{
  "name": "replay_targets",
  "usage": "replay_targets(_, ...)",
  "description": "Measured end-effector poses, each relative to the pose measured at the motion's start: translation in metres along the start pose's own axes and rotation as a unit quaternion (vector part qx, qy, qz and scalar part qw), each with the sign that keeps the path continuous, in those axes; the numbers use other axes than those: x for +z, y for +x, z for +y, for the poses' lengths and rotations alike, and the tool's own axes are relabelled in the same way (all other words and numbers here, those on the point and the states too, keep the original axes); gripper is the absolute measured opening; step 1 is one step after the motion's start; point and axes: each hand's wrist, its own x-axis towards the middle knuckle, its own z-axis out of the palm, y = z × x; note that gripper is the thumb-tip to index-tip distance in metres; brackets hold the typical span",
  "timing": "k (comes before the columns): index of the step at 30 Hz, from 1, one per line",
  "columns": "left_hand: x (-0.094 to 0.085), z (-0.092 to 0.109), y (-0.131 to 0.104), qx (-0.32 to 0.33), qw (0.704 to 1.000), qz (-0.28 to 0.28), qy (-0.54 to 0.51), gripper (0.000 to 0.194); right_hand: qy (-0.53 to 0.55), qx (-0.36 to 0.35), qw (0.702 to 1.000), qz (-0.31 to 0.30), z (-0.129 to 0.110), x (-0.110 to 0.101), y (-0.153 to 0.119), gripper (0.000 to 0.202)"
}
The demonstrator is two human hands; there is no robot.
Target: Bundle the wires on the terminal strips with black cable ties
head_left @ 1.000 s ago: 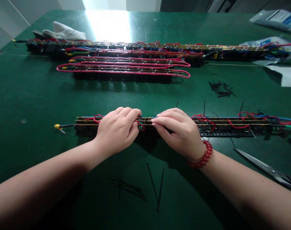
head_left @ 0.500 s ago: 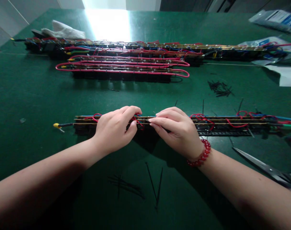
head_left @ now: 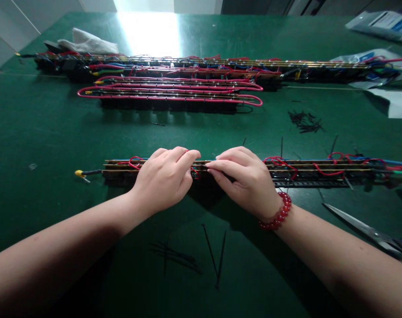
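Observation:
A long black assembly (head_left: 121, 178) with brass rails, red wire loops and a blue wire lies across the green table. Over its left-middle part is my left hand (head_left: 164, 179), its fingers curled together at the rails; what they grip is hidden. My right hand (head_left: 243, 179), with a red bead bracelet (head_left: 283, 213) at the wrist, pinches at the rails just to the right. Whatever sits between that thumb and index finger is too small to make out. A red wire (head_left: 194, 171) shows between the hands.
Behind lie more wired assemblies (head_left: 174, 106), a white cloth (head_left: 88, 43) and plastic bags (head_left: 382, 26). Black cable ties (head_left: 174, 255) are in front, with a dark pile of short pieces (head_left: 305, 121) at the back right. Scissors (head_left: 366, 227) rest at the right.
My left hand has moved slightly right, and its fingers have drawn closer together. The right hand remains nearly in place, still pinching at the rails.

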Motion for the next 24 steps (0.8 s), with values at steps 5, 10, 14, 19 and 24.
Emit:
replay_targets(5, -0.007, 0.004, 0.003, -0.058, 0.996, -0.062, -0.041, 0.032, -0.001, 0.031, 0.999, -0.013, -0.002, -0.001, 0.0, 0.012)
replay_targets(10, -0.008, 0.004, 0.003, -0.084, 0.991, -0.073, -0.074, 0.029, 0.002, 0.04, 0.999, -0.023, -0.004, -0.002, 0.0, 0.012)
replay_targets(14, -0.009, 0.006, 0.002, -0.092, 0.989, -0.074, -0.086, 0.031, 0.0, 0.018, 1.0, -0.014, -0.004, -0.003, -0.001, 0.01)
replay_targets(19, -0.012, 0.01, 0.001, -0.089, 0.99, -0.095, -0.061, 0.03, 0.013, 0.003, 1.0, -0.003, -0.003, -0.003, -0.001, 0.007)
replay_targets(24, -0.014, 0.01, 0.002, -0.084, 0.988, -0.105, -0.075, 0.028, 0.0, 0.007, 1.0, -0.017, -0.003, -0.004, -0.002, 0.011)
